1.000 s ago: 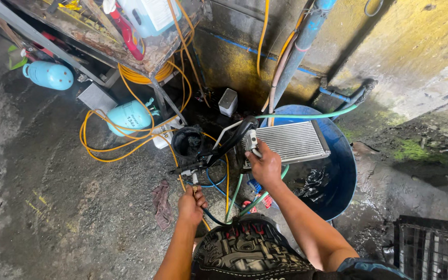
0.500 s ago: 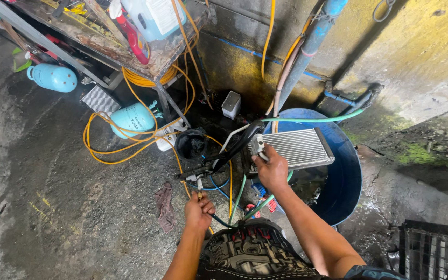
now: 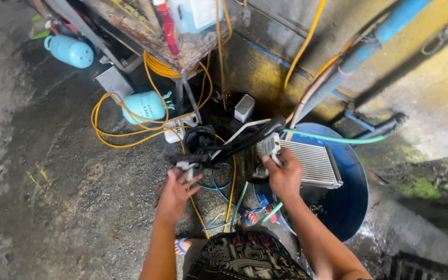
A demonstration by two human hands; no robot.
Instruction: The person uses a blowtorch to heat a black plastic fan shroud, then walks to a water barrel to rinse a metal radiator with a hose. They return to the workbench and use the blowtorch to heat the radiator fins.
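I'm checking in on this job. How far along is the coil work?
Done: finned coil lies across the blue tub. In hand: right hand grips its end fitting; left hand holds a black hose end. Left: hoses still lie loose on the floor.

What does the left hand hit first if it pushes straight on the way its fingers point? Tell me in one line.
Probably the small grey fitting at the left hand's fingertips, on the end of the black hose; beyond it sits the black bucket. Depth is hard to judge.

coil (image 3: pixel 315 163) on tub (image 3: pixel 351 202) | 2 cylinders (image 3: pixel 143 106) left | table (image 3: pixel 182 49) behind
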